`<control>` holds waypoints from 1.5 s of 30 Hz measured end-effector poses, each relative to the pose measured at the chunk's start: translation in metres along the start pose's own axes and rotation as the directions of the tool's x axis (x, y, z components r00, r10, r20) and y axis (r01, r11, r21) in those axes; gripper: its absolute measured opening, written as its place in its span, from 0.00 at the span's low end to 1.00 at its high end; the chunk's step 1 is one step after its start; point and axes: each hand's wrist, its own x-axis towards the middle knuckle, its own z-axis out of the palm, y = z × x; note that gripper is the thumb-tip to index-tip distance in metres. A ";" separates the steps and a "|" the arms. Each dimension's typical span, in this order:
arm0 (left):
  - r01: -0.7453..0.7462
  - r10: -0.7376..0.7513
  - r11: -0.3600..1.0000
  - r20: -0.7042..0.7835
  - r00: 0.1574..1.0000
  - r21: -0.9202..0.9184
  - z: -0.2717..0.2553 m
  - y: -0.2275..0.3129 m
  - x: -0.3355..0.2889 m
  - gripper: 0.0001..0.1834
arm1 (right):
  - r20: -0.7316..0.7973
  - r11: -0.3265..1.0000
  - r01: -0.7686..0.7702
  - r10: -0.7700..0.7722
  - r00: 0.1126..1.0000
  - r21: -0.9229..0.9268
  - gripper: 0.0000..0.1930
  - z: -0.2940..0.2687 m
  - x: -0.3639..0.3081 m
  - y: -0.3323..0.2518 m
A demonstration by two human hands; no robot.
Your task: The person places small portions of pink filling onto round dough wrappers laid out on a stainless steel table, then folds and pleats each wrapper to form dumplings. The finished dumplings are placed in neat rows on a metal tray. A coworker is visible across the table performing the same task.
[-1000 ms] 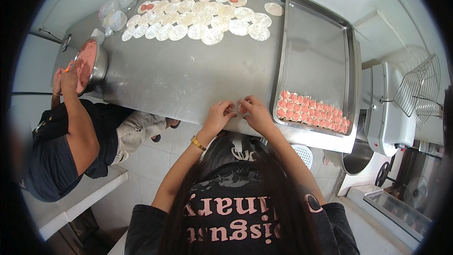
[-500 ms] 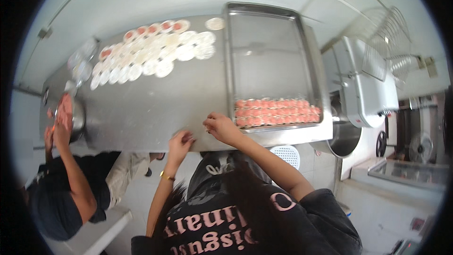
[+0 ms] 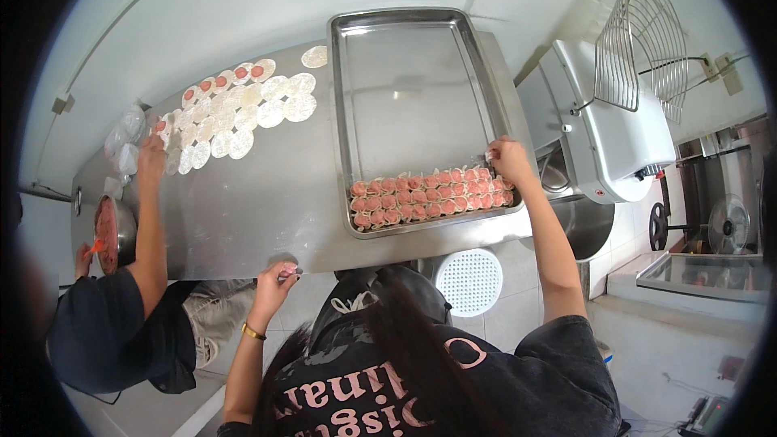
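Note:
My right hand point(image 3: 508, 159) reaches into the large metal tray point(image 3: 354, 233), at the right end of the farthest row of open-topped dumplings point(image 3: 429, 197) with pink filling. Its fingers are pinched, and a small pale bit shows at their tips. My left hand point(image 3: 277, 279) hovers by the table's front edge, left of the tray, with fingers curled together; whatever they hold, if anything, is hidden. Round pale wrappers point(image 3: 247, 105) lie in overlapping rows on the metal table point(image 3: 251, 206). Several at the far edge carry a dab of pink filling point(image 3: 221, 81).
At the left a co-worker's hand point(image 3: 150, 150) touches the wrappers; their other hand point(image 3: 83, 259) is by a metal bowl point(image 3: 125, 226) of pink filling. A white mixer point(image 3: 607, 121) with a wire guard stands right of the table. Below is a white perforated stool point(image 3: 469, 282).
My right hand has gone from the table's front edge to the tray's right side. My left hand stays low by the edge. The co-worker's hand has moved from the bowl to the wrappers.

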 end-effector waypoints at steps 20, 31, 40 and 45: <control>0.009 -0.011 0.999 0.054 0.998 0.044 0.047 0.044 -0.002 0.14 | 0.253 0.978 0.187 -0.204 0.946 0.091 0.12 -0.003 -0.013 0.015; -0.010 0.006 0.998 0.062 0.998 0.060 0.057 0.044 -0.008 0.14 | 0.297 0.969 0.145 -0.201 0.933 0.200 0.15 -0.019 -0.016 0.009; -0.028 0.021 0.996 0.079 0.997 0.088 0.059 0.037 -0.014 0.12 | 0.231 0.971 0.137 -0.182 0.956 0.198 0.15 -0.018 -0.009 0.016; -0.012 0.007 0.997 0.064 0.998 0.078 0.059 0.034 -0.016 0.12 | 0.263 0.965 0.173 -0.222 0.939 0.197 0.14 -0.015 -0.009 0.017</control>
